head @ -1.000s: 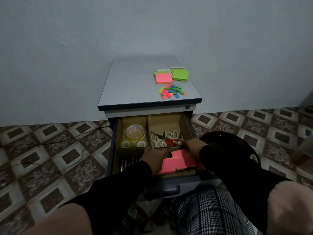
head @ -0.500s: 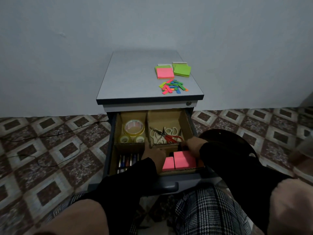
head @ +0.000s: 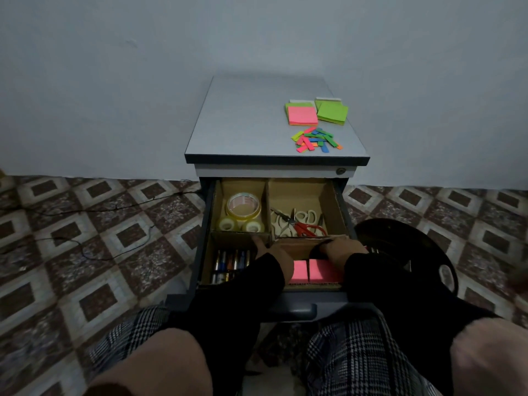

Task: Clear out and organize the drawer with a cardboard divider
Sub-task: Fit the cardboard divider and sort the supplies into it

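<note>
Pink pads point(head: 315, 270) now squared in drawer point(head: 331, 204)

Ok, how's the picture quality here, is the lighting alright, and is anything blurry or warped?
Head view: dim overall, the drawer interior in shadow; neon sticky notes stand out; wide-angle bending curves the floor tiles; knees at the bottom edge are soft and blurred; no glare.

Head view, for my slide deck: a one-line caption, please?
Both hands reach into a drawer split by cardboard, beside pink sticky notes.
</note>
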Demonstrator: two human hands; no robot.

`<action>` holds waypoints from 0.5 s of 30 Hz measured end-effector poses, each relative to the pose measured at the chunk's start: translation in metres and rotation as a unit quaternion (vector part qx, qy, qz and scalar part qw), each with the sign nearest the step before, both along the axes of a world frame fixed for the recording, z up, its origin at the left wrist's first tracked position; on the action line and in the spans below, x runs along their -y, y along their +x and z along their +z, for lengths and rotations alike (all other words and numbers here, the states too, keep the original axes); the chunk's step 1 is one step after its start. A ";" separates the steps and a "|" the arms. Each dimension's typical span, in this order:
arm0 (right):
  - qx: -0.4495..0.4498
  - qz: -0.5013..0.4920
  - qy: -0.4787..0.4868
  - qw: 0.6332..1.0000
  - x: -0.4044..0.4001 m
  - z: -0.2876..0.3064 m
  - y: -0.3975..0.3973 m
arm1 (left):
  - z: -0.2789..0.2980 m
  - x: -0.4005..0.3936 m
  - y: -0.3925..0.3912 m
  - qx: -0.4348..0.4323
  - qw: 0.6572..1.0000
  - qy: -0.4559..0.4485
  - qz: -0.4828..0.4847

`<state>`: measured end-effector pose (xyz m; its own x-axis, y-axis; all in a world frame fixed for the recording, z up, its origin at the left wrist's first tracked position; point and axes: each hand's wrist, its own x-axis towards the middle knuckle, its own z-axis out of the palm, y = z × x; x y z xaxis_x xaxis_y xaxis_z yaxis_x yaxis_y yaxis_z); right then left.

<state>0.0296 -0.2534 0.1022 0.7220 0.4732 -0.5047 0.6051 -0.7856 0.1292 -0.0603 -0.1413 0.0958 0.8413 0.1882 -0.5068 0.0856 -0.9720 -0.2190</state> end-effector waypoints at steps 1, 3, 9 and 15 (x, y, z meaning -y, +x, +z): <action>0.001 0.004 -0.012 1.000 0.000 -0.001 -0.001 | -0.001 0.000 0.003 -0.012 1.000 -0.003 0.011; -0.003 0.009 -0.026 1.000 0.001 -0.003 -0.001 | -0.002 0.000 0.006 -0.024 1.000 -0.007 0.018; 0.007 0.072 -0.066 0.995 0.001 -0.007 0.001 | -0.020 -0.004 0.010 -0.014 1.000 -0.005 0.008; 0.016 0.097 -0.072 0.993 0.001 -0.007 -0.002 | -0.023 -0.006 0.017 -0.051 0.998 -0.016 0.015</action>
